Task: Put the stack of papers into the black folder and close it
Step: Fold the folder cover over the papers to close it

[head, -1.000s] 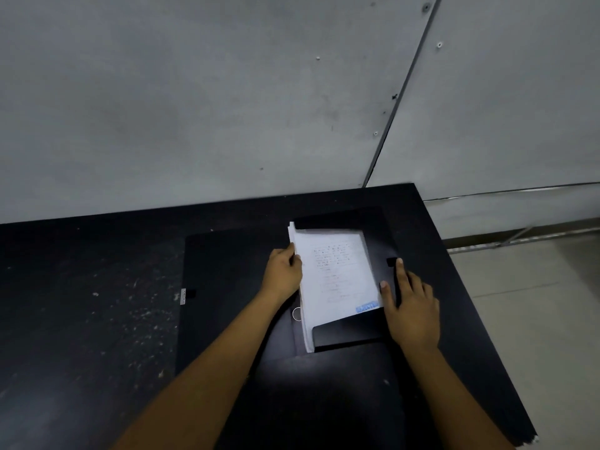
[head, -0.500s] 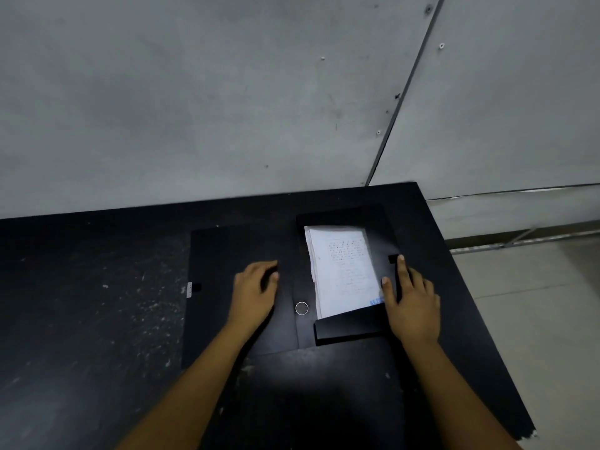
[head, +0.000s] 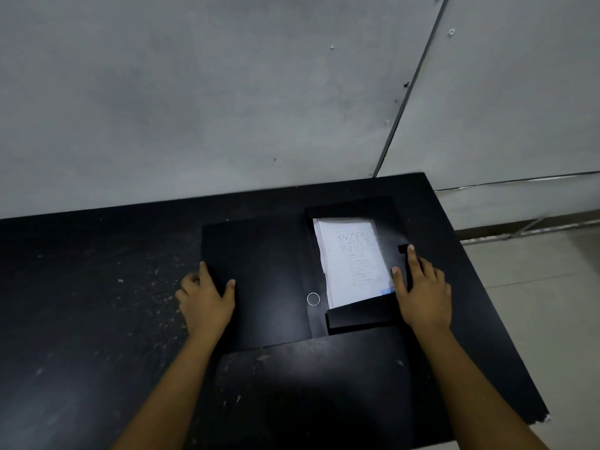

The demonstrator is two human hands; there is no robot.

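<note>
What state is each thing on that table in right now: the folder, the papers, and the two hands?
Black folder: lying open, cover flat to the left.
Stack of papers: lying inside the folder's right half, bottom edge tucked behind a flap.
Left hand: gripping the cover's left edge.
Right hand: pressed flat on the folder's right edge, beside the papers.

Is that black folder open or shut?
Open: the folder's cover lies flat to the left, and the papers show uncovered inside.
</note>
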